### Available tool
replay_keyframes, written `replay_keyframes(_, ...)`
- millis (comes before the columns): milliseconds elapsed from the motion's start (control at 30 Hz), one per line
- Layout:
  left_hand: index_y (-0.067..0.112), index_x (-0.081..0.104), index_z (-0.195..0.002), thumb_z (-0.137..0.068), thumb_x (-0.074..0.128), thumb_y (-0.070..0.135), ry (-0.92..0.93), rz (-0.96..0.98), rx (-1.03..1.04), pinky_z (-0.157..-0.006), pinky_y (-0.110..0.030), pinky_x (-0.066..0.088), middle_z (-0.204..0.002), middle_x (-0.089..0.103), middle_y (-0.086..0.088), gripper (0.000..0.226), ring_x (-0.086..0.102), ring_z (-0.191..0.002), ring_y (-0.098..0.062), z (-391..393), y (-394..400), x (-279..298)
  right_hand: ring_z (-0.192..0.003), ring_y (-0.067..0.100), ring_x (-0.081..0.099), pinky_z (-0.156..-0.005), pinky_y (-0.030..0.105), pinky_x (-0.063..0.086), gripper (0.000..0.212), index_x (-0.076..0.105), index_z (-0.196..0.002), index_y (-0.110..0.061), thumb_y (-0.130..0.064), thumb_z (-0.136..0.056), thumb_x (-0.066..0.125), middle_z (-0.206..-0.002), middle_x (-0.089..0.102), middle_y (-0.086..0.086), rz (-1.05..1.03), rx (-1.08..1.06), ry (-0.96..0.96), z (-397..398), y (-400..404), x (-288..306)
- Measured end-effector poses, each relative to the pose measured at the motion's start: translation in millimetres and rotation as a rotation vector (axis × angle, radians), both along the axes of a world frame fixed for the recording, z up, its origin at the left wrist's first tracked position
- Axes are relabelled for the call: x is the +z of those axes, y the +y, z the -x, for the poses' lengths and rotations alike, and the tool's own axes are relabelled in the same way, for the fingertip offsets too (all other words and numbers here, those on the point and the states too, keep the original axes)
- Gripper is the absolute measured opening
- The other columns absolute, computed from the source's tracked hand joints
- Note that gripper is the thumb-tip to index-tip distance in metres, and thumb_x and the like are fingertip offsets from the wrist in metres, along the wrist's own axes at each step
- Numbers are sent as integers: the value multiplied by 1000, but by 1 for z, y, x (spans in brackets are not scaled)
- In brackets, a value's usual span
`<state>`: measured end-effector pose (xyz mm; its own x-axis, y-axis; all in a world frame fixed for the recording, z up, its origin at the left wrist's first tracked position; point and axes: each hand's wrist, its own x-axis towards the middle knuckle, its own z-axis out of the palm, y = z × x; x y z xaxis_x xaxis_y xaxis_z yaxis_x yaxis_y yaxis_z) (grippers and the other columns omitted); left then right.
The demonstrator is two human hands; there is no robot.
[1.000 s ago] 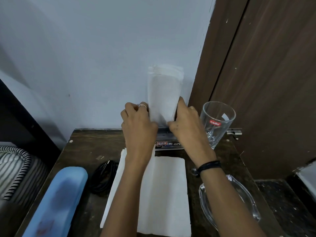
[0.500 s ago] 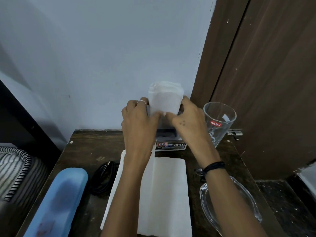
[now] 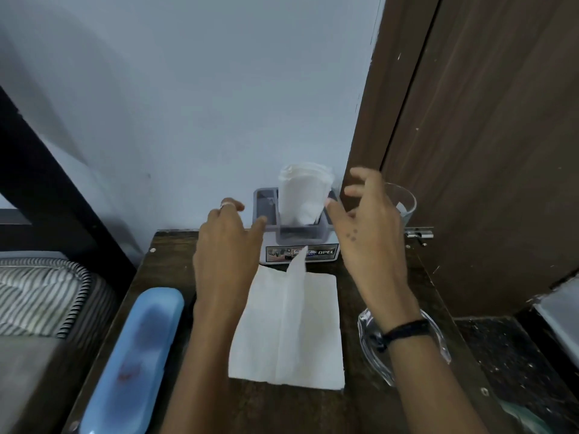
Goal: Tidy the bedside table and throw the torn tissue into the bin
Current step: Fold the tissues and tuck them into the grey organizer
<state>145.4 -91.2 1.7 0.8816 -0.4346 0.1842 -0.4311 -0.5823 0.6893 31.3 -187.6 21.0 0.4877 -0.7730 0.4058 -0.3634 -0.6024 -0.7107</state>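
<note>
Dark wood table point(image 3: 175, 255) against a pale blue wall point(image 3: 194, 98), brown door point(image 3: 488, 126) to the right. At the far edge, grey holder point(image 3: 299, 245) with folded napkins point(image 3: 302, 194) standing upright inside. Left hand point(image 3: 227, 242) just left of holder, right hand point(image 3: 365, 233) just right of it, fingers point(image 3: 363, 180) spread and released, gripping nothing. Flat on the table near the holder, white tissue point(image 3: 291, 327) between both forearms. Blue case point(image 3: 134, 355) along the left edge. Glass point(image 3: 404, 205) partly behind right hand; clear dish point(image 3: 438, 339) under right wrist.
</note>
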Motion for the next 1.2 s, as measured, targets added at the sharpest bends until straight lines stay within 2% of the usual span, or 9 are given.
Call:
replay_keyframes(100,5,50,-113,-92,45,39,89,-133,-15,-75,-29,30,-117,60,-18,41,54,-108,-34,18,31,-10,-93,9,59,-62,12,40,37,46,-122,-25,-46,-91,48,-121,62,-3,-175,39,50,23,30,-15)
replay_keyframes(233,9,55,-109,-91,41,44,205,-152,-24,-75,-34,39,-115,60,-13,42,56,-101,-29,38,56,-34,-119,17,52,-89,28,44,48,37,-130,-26,-51,-90,45,-139,49,-3,-358,-14,292,42,66,-53)
replay_keyframes(367,11,46,-130,-92,39,43,131,-261,-17,-89,-38,42,-135,43,-15,50,46,-117,-31,46,55,-44,-125,17,43,-94,28,40,48,33,-134,-24,-44,-92,46,-138,42,-2,-265,-21,397,44,83,-72)
replay_keyframes(467,9,43,-131,-91,46,39,192,-148,42,-94,-38,43,-140,31,-13,50,45,-120,-30,55,48,-43,-126,18,41,-92,27,42,52,28,-136,-23,-38,-92,49,-139,35,-2,-204,-8,423,38,86,-74)
replay_keyframes(567,11,44,-130,-92,46,35,226,-27,76,-95,-39,41,-138,35,-10,45,46,-120,-29,53,45,-44,-126,18,41,-92,29,44,52,27,-136,-23,-37,-91,49,-141,32,-2,-198,6,422,36,85,-77)
replay_keyframes(867,20,36,-138,-91,41,46,160,-182,29,-104,-43,18,-138,46,-4,54,22,-132,-25,33,40,-51,-124,18,40,-90,29,42,54,28,-137,-23,-35,-90,52,-139,35,-1,-180,39,461,40,80,-80)
replay_keyframes(1000,19,48,-126,-91,41,47,218,-98,11,-110,-45,14,-120,59,-4,45,36,-128,-22,33,35,-44,-121,18,43,-91,30,43,49,32,-135,-22,-36,-92,50,-136,40,-1,-157,19,413,40,78,-82)
replay_keyframes(1100,25,59,-104,-89,41,52,425,148,-63,-95,-40,40,-82,66,9,35,59,-94,-14,37,36,-33,-117,18,48,-86,29,40,42,39,-132,-21,-40,-94,43,-131,45,-1,-214,14,323,41,74,-81)
replay_keyframes(1200,31,59,-78,-80,42,64,536,223,-67,-92,-45,46,-90,70,3,37,63,-94,-19,34,39,-33,-108,15,52,-73,23,32,40,46,-125,-23,-46,-95,32,-122,52,-1,-327,29,200,42,71,-77)
